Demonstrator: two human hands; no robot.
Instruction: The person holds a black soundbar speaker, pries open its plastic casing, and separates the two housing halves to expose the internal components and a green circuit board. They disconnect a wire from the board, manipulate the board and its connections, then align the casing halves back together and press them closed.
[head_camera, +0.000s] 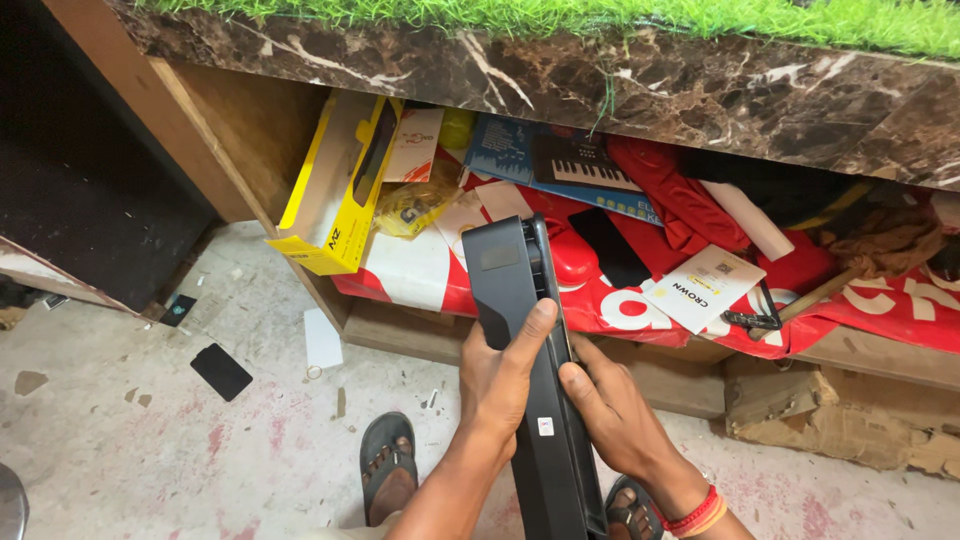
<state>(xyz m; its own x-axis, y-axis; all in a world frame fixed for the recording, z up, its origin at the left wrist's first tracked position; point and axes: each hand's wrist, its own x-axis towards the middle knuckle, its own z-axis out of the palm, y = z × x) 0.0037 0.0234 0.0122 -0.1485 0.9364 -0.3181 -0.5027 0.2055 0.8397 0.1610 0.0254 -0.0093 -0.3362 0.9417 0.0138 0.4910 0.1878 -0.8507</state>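
I grip a black panel (530, 380) edge-up before a cluttered shelf (400, 330), left hand (497, 385) and right hand (605, 410) fingers clamped on it. Its narrow edge could slip, I judge, dropping it toward my sandal (388, 470).

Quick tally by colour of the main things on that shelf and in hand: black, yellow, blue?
Black: 1, the long black device held by left hand and right hand
Yellow: 1, yellow box
Blue: 1, blue keyboard box
Total: 3
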